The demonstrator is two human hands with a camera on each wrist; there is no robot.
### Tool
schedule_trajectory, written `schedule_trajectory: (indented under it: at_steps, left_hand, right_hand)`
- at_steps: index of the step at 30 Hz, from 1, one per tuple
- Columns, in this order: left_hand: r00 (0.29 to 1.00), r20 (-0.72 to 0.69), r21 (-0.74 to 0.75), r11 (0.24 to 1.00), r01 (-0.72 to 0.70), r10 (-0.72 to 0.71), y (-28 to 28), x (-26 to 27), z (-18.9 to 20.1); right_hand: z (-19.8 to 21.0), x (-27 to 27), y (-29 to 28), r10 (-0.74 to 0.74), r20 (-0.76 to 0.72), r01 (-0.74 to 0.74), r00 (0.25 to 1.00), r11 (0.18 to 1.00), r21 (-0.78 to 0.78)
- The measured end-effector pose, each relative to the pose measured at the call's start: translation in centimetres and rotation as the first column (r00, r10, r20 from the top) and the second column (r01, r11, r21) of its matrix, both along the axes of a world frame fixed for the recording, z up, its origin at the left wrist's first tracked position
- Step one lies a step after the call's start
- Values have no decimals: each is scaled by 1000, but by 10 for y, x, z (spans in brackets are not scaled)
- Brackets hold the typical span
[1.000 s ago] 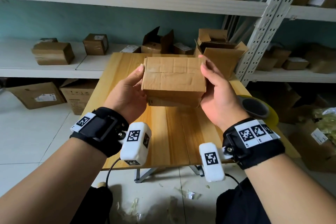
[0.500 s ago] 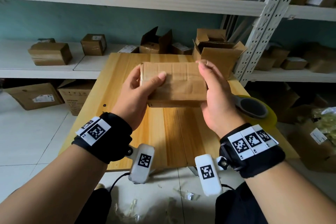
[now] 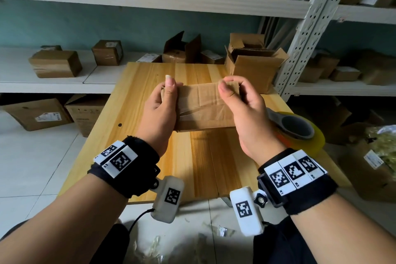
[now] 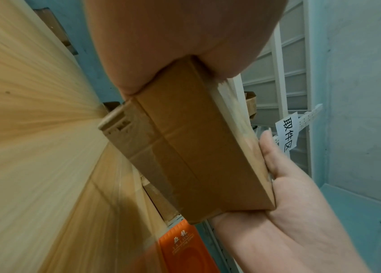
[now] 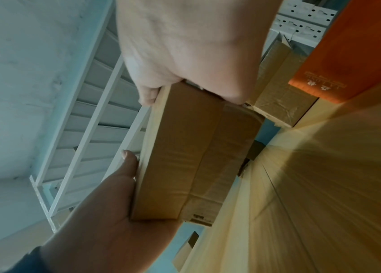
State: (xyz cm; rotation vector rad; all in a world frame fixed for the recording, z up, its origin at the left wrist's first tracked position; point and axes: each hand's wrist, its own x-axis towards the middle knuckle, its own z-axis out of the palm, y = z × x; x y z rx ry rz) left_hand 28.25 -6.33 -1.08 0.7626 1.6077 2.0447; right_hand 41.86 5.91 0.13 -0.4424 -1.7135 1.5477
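Fingers point(image 3: 232, 81) of the right hand point(image 3: 246, 111) are curling over the far right corner of the brown taped cardboard box point(image 3: 203, 107), thumb pinching in front, while the left hand point(image 3: 159, 113) is gripping the other end, its fingers hiding behind the cardboard. Both are holding it just above the pale wooden table point(image 3: 199, 167). Behind, white metal shelves point(image 3: 53, 83) of parcels point(image 3: 55, 63) are lining the teal wall point(image 3: 107, 23). At the table's right edge a yellow tape roll point(image 3: 300, 135) is sitting partly hidden by the right wrist; an open cardboard carton point(image 3: 255, 66) is crowding the far right corner; plain wood is showing leftward.
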Motion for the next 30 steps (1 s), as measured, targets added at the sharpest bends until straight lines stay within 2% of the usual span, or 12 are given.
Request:
schedule_trajectory:
  at_steps: [5,7,8,10,12,15,21,25,30]
  left_hand:
    - [992,-3,-59,991,123,-123,3,3,-4]
    - [996,27,-36,996,85,-84,5,8,-5]
    - [997,66,-2,999,42,-42,7,9,-6]
    - [989,144,54,998,-26,18,9,13,-6]
    - [989,134,64,995,-77,68,11,15,-9]
    - [991,48,30,991,-130,129,14,19,-9]
    - [996,35,35,996,-81,80,10,11,1]
    - [999,34,-11,1000,-19,19,8,0,-6]
    - [997,14,-30,997,-72,72,7,2,-7]
  right_hand:
    - [5,-1,0,-128,3,127,992,979,-161]
    - [3,-4,1,-142,46,147,989,973,-177]
    - [1,-5,1,-132,80,142,988,979,-144]
    - [-5,-8,1,-127,181,122,975,992,41]
    - [-5,-10,-2,-171,245,119,954,969,215]
    - [-4,-10,-4,-211,211,159,954,958,240]
    - [-7,-18,-6,-256,179,197,950,936,292]
    - [-12,-23,-6,-282,96,255,955,941,225]
    - [-23,-27,-14,-308,27,306,951,950,61]
